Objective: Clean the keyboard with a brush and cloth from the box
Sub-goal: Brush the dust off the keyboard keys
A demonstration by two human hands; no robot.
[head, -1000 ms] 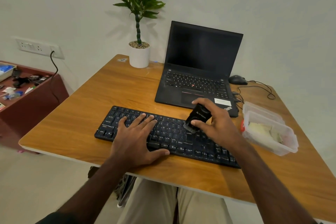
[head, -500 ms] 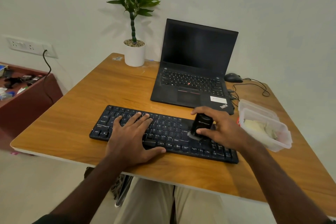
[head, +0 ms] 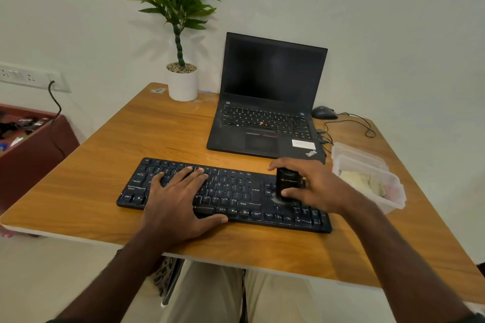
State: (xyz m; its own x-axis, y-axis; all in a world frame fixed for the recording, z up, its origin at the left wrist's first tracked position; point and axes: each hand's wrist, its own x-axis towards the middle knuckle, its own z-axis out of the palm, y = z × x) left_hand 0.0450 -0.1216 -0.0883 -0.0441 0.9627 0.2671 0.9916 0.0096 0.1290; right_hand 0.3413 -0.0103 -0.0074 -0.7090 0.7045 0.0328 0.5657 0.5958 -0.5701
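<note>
A black keyboard (head: pixel 236 191) lies across the near part of the wooden desk (head: pixel 105 165). My left hand (head: pixel 181 199) rests flat on its left half, fingers spread over the keys. My right hand (head: pixel 315 186) grips a short black brush (head: pixel 287 183) and holds it upright, bristles down on the keys of the keyboard's right part. To the right stands a clear plastic box (head: pixel 391 199), open, with a pale cloth (head: pixel 359 181) inside. Its lid (head: pixel 351 152) lies just behind it.
An open black laptop (head: pixel 267 113) sits behind the keyboard, with a black mouse (head: pixel 324 113) and its cable to its right. A potted plant (head: pixel 182 81) stands at the desk's far left corner. A dark red cabinet (head: pixel 34 147) with clutter is to the left.
My right hand has carried the brush to the right along the keyboard, and the brush now stands more upright. My left hand has stayed on the left half.
</note>
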